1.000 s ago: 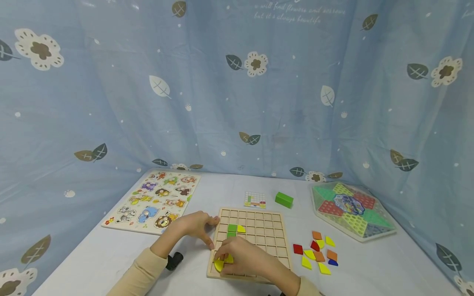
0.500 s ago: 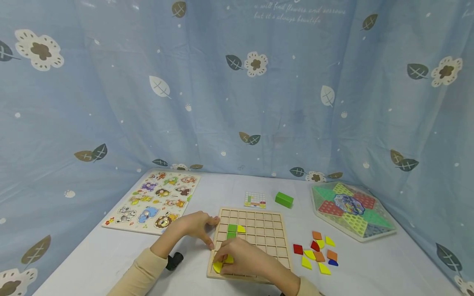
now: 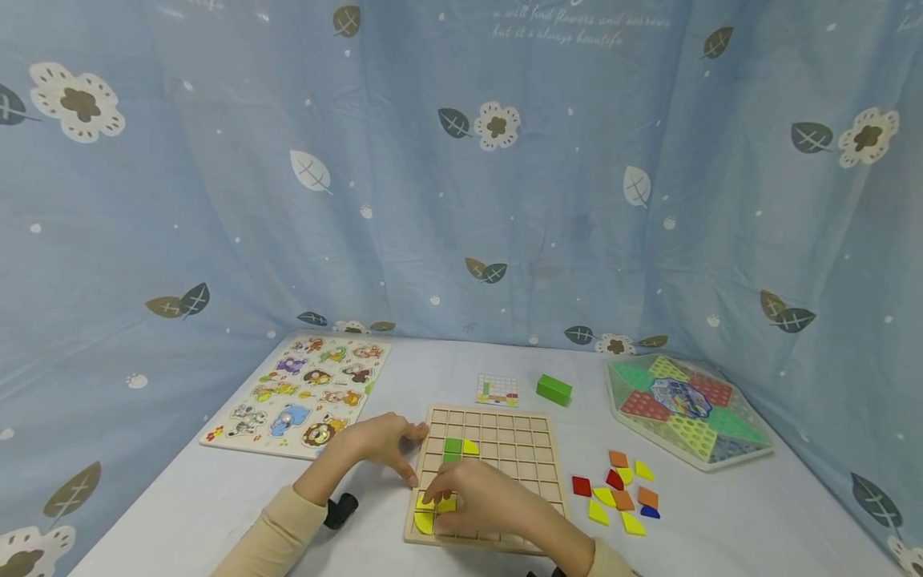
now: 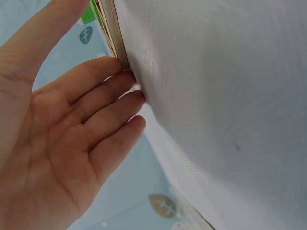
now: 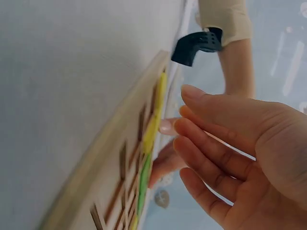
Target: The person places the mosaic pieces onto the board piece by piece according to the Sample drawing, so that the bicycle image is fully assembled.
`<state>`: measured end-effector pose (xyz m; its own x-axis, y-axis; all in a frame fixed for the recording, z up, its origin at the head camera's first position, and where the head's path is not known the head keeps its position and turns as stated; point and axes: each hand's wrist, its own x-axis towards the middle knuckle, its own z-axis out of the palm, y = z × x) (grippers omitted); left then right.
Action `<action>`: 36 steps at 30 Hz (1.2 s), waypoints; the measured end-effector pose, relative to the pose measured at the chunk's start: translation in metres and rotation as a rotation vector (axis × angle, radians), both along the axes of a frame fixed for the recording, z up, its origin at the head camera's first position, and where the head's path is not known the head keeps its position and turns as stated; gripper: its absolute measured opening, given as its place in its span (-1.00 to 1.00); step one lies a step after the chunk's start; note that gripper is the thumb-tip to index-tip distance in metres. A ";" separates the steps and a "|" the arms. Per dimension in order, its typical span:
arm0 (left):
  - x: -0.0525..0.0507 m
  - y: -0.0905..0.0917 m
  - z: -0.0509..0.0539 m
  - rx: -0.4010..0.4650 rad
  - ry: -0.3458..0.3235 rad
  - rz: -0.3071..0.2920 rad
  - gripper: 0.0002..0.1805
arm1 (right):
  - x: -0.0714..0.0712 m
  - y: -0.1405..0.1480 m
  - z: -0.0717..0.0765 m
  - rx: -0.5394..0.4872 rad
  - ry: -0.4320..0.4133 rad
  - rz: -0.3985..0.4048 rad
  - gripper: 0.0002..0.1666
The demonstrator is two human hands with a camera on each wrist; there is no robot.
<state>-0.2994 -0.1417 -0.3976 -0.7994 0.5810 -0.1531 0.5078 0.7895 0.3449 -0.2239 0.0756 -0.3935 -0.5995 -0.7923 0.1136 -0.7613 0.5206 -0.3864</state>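
Note:
A wooden grid board [image 3: 497, 547] lies on the white table, with green tiles [image 3: 453, 445], a yellow tile [image 3: 470, 447] beside them, and yellow tiles [image 3: 424, 523] at its near left corner. The left hand [image 3: 385, 442] touches the board's left edge with relaxed, spread fingers; in the left wrist view the fingertips of that hand [image 4: 72, 124] meet the wooden edge [image 4: 114, 36]. Over the near left cells hovers the right hand [image 3: 479, 501], partly covering them. In the right wrist view, the right hand [image 5: 230, 148] has its fingers loosely bent and apart from the tiles [image 5: 152, 129], holding nothing.
An animal puzzle board [image 3: 303, 393] lies at left. Behind the grid are a pattern card [image 3: 497, 389] and a green block [image 3: 554, 389]. Loose coloured tiles [image 3: 622, 500] lie to its right, and a hexagonal game box [image 3: 685, 409] stands farther right.
The right hand's fingers have come off the yellow tile in the near left corner, which now lies in its cell. The right hand has shifted slightly right; the left hand stays put.

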 end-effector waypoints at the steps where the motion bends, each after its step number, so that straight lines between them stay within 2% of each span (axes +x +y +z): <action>1: 0.000 0.000 0.000 -0.001 -0.002 -0.004 -0.07 | 0.001 0.002 0.002 0.000 -0.008 -0.007 -0.75; 8: 0.000 0.001 0.000 0.001 -0.017 -0.010 -0.07 | 0.005 0.026 0.011 -0.032 -0.008 -0.034 -0.80; 14: 0.000 0.001 0.000 -0.004 -0.014 -0.005 -0.06 | 0.006 0.057 0.009 -0.073 -0.012 -0.080 -0.80; 22: 0.003 0.003 0.003 0.012 -0.024 0.011 -0.07 | 0.005 0.105 0.003 -0.140 0.009 -0.069 -0.79; 27: 0.003 0.003 0.002 0.011 -0.019 0.009 -0.07 | 0.004 0.137 0.002 -0.115 0.029 -0.149 -0.75; 31: 0.001 0.002 0.000 0.007 -0.021 0.005 -0.06 | 0.002 0.160 0.002 -0.108 0.048 -0.174 -0.75; 36: -0.001 0.001 -0.002 0.012 -0.023 -0.005 -0.06 | -0.001 0.185 0.001 -0.104 -0.011 -0.184 -0.73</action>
<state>-0.3003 -0.1406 -0.3995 -0.7928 0.5869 -0.1644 0.5034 0.7827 0.3661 -0.2251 0.2601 -0.3927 -0.7345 -0.6537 0.1820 -0.6527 0.6074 -0.4528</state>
